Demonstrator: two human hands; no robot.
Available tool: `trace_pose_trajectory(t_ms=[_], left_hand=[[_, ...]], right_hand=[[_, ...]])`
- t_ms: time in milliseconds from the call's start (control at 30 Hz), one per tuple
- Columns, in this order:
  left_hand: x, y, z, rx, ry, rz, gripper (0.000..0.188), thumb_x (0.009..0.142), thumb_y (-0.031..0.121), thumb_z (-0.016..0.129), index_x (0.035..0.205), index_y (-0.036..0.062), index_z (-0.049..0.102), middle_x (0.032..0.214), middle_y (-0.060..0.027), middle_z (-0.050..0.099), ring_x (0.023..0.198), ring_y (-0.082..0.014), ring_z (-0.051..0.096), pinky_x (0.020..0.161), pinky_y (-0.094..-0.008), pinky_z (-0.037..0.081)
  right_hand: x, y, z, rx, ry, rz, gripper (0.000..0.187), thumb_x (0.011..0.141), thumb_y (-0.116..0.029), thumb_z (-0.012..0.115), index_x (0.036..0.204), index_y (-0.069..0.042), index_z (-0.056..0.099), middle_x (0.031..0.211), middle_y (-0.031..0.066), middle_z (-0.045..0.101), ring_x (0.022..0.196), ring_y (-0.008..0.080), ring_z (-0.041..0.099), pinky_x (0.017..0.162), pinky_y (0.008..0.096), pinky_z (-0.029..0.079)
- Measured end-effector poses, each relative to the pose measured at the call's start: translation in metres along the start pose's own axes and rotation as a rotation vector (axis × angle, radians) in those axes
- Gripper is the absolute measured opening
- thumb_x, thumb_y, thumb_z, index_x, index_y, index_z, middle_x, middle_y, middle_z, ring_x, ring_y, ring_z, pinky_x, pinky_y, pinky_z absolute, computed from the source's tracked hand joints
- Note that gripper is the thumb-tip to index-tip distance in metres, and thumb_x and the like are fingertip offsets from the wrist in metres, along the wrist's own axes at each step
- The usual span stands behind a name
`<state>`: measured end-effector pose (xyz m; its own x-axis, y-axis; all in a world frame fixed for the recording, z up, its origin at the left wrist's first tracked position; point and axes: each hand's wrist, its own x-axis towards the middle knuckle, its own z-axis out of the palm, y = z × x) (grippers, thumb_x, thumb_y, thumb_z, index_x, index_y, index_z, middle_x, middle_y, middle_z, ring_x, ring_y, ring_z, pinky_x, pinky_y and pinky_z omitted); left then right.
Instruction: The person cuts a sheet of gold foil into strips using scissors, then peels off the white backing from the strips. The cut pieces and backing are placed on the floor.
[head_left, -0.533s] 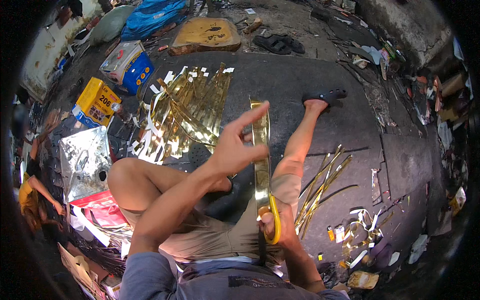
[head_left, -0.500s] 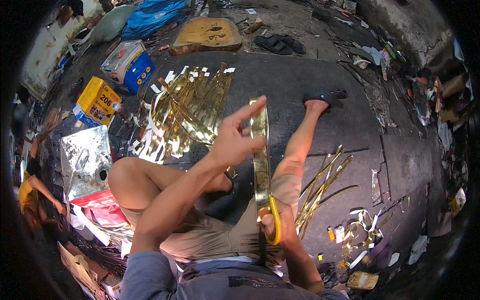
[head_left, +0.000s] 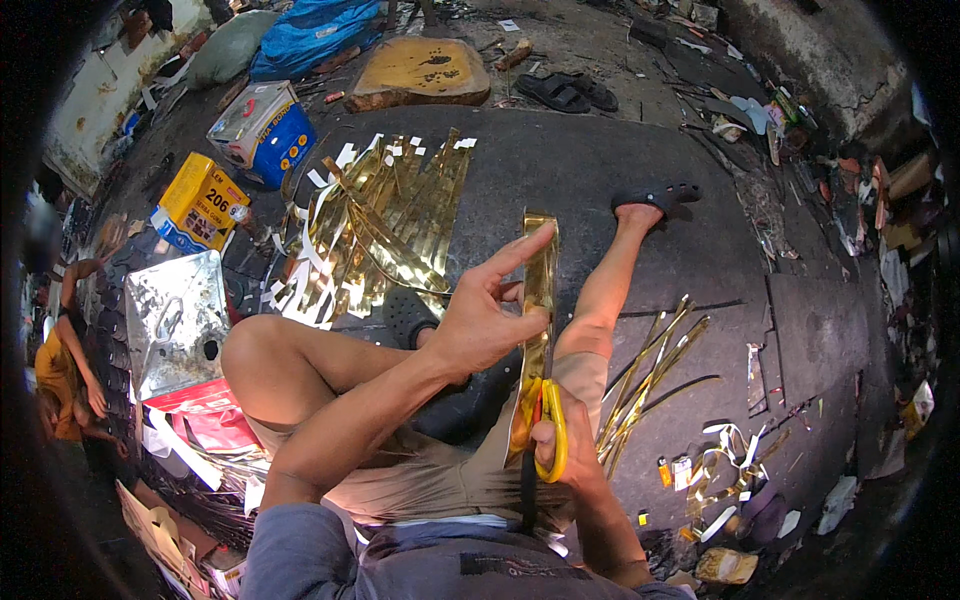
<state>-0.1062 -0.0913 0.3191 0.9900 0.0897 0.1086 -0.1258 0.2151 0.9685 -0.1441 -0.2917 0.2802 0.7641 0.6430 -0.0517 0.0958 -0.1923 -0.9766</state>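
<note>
The dark mat (head_left: 560, 165) spreads out widest here, and near its far-left corner lies a fanned pile of shiny gold strips (head_left: 415, 210) with white ends. A smaller, looser bundle of thin gold strips (head_left: 650, 370) rests between the right thigh and the mat's right edge.

Above the lap hangs one broad gold strip (head_left: 541, 270), its long axis pointing from the body toward the mat's far edge. The left hand (head_left: 495, 310) comes at its upper half from the left, index finger and thumb well apart, both tips over the gold; I can't tell whether the partly hidden fingers of that grip have hold of it.

The right hand (head_left: 570, 435) is nearer the lower part, its grip closed around yellow-handled scissors (head_left: 559, 445) just beside the strip. How far the blades are parted, I can't make out. Smallest, toward the mat's near-right corner, sits an orange lighter-like piece (head_left: 664, 472).
</note>
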Motion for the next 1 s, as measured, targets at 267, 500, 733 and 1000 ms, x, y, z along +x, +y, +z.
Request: trace_pose_trajectory(t_ms=[267,500,733,1000], left_hand=[[0.007,0.004,-0.007,0.053,0.012,-0.119,0.081,0.074,-0.012,0.061,0.151,0.0056,0.039,0.143,-0.0048,0.049,0.099,-0.0082,0.058,0.08,-0.0235,0.05],[0.017,0.001,-0.009,0.038,0.054,-0.028,0.074,0.077,-0.009,0.062,0.147,0.0044,0.046,0.14,-0.0046,0.05,0.088,-0.0027,0.056,0.077,-0.0198,0.049],[-0.002,0.002,0.0,-0.024,-0.026,-0.083,0.078,0.079,-0.012,0.059,0.152,0.0041,0.037,0.141,-0.0059,0.048,0.107,-0.0115,0.057,0.085,-0.0224,0.051],[-0.003,-0.01,0.0,-0.128,-0.001,-0.124,0.079,0.076,-0.01,0.063,0.15,0.0039,0.041,0.13,-0.0019,0.054,0.093,-0.0031,0.055,0.079,-0.0198,0.048]], right_hand=[[-0.009,0.0,0.012,0.251,0.054,0.229,0.024,0.081,-0.015,0.063,0.098,0.002,0.059,0.077,0.0051,0.059,0.073,0.0134,0.055,0.065,0.0309,0.046],[-0.022,0.036,0.015,0.271,0.029,0.176,0.057,0.08,-0.053,0.06,0.094,0.002,0.052,0.072,0.005,0.053,0.06,0.013,0.052,0.054,0.028,0.043],[-0.002,0.016,0.006,0.134,0.044,0.142,0.029,0.077,-0.01,0.059,0.101,0.003,0.051,0.076,0.0136,0.053,0.068,0.023,0.055,0.064,0.0379,0.047],[-0.01,0.032,0.017,0.254,0.08,0.147,0.079,0.081,-0.076,0.059,0.094,0.001,0.054,0.065,0.0036,0.052,0.053,0.0113,0.05,0.048,0.025,0.041]])
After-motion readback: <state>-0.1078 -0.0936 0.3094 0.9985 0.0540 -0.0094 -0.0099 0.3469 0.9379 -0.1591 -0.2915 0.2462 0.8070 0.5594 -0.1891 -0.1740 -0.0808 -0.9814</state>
